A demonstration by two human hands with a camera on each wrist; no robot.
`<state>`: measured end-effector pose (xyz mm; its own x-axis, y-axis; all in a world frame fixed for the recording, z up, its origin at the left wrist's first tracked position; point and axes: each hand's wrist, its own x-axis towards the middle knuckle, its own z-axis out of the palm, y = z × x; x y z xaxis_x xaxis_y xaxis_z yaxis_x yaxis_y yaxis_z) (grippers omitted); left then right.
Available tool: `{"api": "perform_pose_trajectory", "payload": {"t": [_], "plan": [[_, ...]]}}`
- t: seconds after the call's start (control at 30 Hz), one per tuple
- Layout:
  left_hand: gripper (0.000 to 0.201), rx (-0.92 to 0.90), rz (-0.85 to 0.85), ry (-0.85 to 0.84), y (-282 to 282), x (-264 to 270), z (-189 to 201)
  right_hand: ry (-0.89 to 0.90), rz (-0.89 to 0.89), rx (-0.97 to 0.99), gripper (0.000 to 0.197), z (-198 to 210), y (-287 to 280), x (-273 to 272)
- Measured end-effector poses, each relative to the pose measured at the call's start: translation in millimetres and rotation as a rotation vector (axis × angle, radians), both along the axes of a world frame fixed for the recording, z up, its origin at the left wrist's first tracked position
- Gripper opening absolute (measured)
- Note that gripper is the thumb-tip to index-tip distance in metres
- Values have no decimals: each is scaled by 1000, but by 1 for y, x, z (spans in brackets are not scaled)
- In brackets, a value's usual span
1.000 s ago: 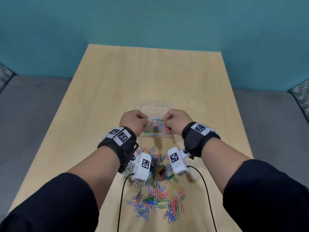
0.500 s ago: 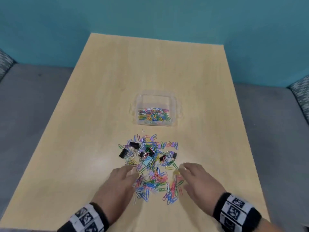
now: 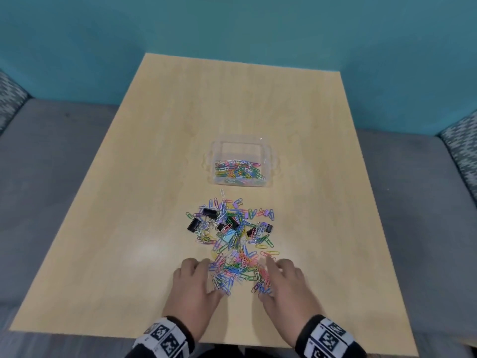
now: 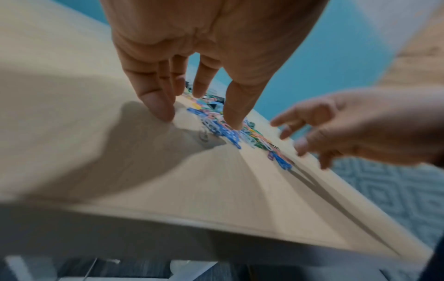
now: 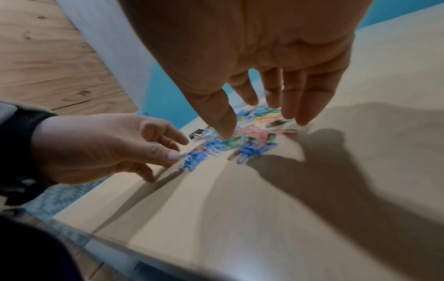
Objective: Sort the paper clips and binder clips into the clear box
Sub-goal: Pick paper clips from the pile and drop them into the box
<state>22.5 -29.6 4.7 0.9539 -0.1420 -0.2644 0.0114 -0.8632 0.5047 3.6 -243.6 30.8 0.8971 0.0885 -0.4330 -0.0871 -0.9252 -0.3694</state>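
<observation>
Many paper clips (image 3: 238, 250): a loose, many-coloured heap on the near half of the wooden table (image 3: 144, 192), just short of the clear box (image 3: 269, 164).
Binder clips (image 3: 209, 213): a few black ones lie scattered through the far part of the heap.
Clear box: some paper clips already lie inside it; no binder clips show there.
Left hand (image 3: 192, 289): fingers spread and relaxed, tips at the heap's near left edge, holding nothing.
Right hand (image 3: 286, 288): likewise spread, at the near right edge, empty.
Handling: paper clips look light, thin and slippery, and likely snag one another; best raked together between both hands and lifted as a bunch. Binder clips seem stiff and chunkier; pinch each by its black body.
Risk: strays may slide off the bunch.
</observation>
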Motion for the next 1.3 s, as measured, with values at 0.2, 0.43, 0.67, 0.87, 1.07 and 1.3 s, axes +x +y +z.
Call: {"api": "perform_pose_trajectory", "payload": {"t": [0.2,0.43,0.67,0.87,1.07,1.3], "plan": [[90,70,-34,43,-7,9,-3,40,-90,26,90,-16,4,3],[61,63,-98,15,-30,36,-9,-59,40,30,66,-27,29,41],[34,44,-157,-50,-25,43,-22,-126,148,21,22,-38,21,47],[20,82,-220,-75,-19,46,-23,-105,199,-14,24,-39,9,53],[9,71,-230,-42,-11,47,-23,-113,130,19,17,-34,0,58],[7,-58,-64,58,-7,53,-14,-3,-133,208,15,-27,-12,66]]}}
